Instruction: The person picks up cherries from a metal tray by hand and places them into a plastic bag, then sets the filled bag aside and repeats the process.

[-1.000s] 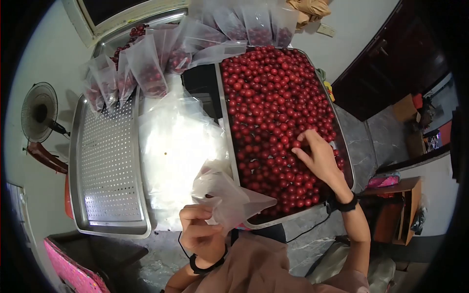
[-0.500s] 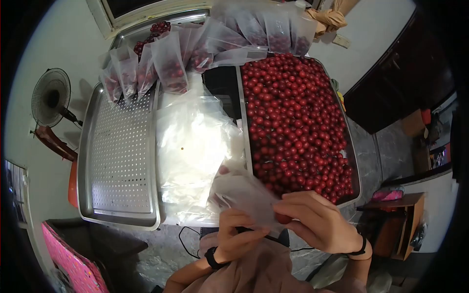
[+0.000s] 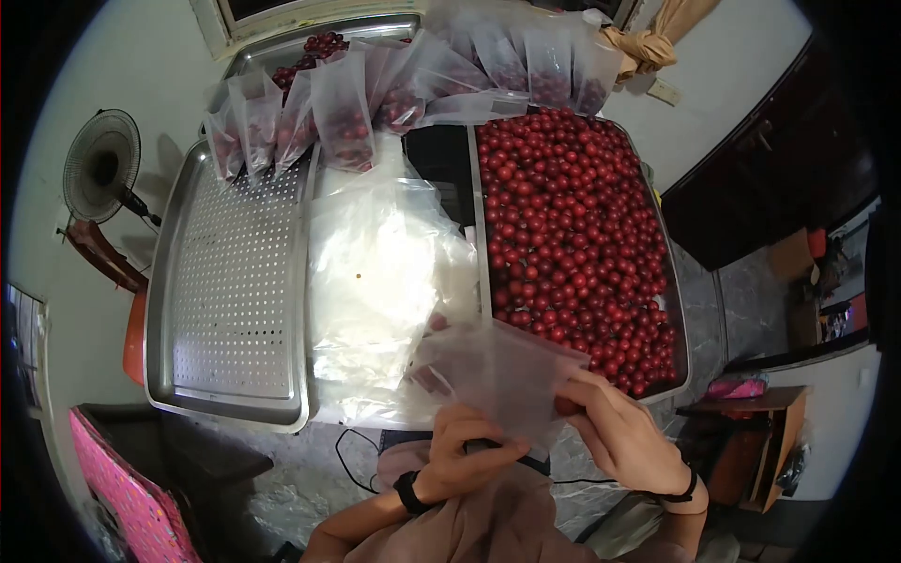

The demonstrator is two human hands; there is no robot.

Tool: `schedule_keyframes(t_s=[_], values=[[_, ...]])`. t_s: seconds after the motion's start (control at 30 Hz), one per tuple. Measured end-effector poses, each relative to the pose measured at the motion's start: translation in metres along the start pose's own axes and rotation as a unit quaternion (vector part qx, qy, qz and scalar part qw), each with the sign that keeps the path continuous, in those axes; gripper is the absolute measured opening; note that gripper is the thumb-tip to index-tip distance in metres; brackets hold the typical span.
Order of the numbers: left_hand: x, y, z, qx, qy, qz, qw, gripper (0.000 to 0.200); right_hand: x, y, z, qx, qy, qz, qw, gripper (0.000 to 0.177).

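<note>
My left hand (image 3: 465,452) grips the lower edge of a clear plastic pouch (image 3: 497,371), which stands open in front of me. My right hand (image 3: 615,430) pinches the pouch's right edge with red fruit between its fingers at the mouth. A couple of red fruits show inside the pouch near its left side. Just beyond lies a steel tray (image 3: 481,235) heaped with small red round fruits (image 3: 572,225).
A perforated steel tray (image 3: 230,281) lies to the left. A heap of clear plastic bags (image 3: 375,272) sits between the trays. Several filled pouches (image 3: 343,108) stand in a row at the far edge. A fan (image 3: 99,169) stands at left, a dark cabinet at right.
My right hand left the fruit tray and came back to the pouch with fruit. The pouch has been raised and opened between both hands. The view shifted slightly.
</note>
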State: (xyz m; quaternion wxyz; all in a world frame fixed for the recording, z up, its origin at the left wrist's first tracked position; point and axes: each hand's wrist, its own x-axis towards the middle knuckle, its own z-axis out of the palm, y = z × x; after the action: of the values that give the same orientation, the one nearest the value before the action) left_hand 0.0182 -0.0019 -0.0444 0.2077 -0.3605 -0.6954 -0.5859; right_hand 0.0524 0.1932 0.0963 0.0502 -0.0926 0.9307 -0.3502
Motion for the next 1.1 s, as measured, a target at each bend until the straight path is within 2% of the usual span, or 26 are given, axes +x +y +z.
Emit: schedule_keyframes(t_s=[0.13, 0.3, 0.4, 0.7, 0.83, 0.9, 0.93, 1.0, 1.1], values=[[-0.005, 0.0, 0.001, 0.006, -0.007, 0.008, 1.0, 0.033, 0.013, 0.006, 0.008, 0.035, -0.057, 0.057, 0.996, 0.045], [-0.006, -0.002, -0.001, 0.005, -0.023, 0.016, 1.0, 0.034, 0.036, 0.043, 0.047, 0.149, -0.102, -0.084, 0.98, 0.033], [-0.012, -0.003, -0.001, -0.011, -0.031, 0.007, 0.999, 0.036, 0.045, 0.064, 0.078, 0.205, -0.096, -0.081, 0.971, 0.033], [-0.014, -0.001, -0.003, -0.003, -0.035, -0.009, 0.999, 0.04, 0.05, 0.081, 0.119, 0.205, -0.012, -0.118, 0.971, 0.038], [-0.012, -0.002, -0.002, -0.01, -0.018, -0.02, 1.0, 0.039, 0.015, 0.05, 0.06, 0.11, -0.075, -0.067, 0.989, 0.038], [-0.01, -0.003, -0.001, -0.014, -0.012, -0.023, 1.0, 0.039, 0.004, 0.033, 0.027, 0.19, -0.044, -0.015, 0.981, 0.025], [-0.008, -0.002, 0.0, -0.018, -0.007, -0.024, 1.0, 0.038, -0.001, 0.032, 0.015, 0.191, -0.043, -0.014, 0.98, 0.025], [-0.005, -0.001, 0.001, -0.023, -0.003, -0.025, 0.999, 0.038, -0.008, 0.035, -0.004, 0.226, -0.026, 0.056, 0.972, 0.022], [-0.003, 0.0, 0.0, -0.017, -0.008, -0.032, 0.999, 0.038, -0.015, 0.052, -0.022, 0.184, 0.093, 0.105, 0.973, 0.018]])
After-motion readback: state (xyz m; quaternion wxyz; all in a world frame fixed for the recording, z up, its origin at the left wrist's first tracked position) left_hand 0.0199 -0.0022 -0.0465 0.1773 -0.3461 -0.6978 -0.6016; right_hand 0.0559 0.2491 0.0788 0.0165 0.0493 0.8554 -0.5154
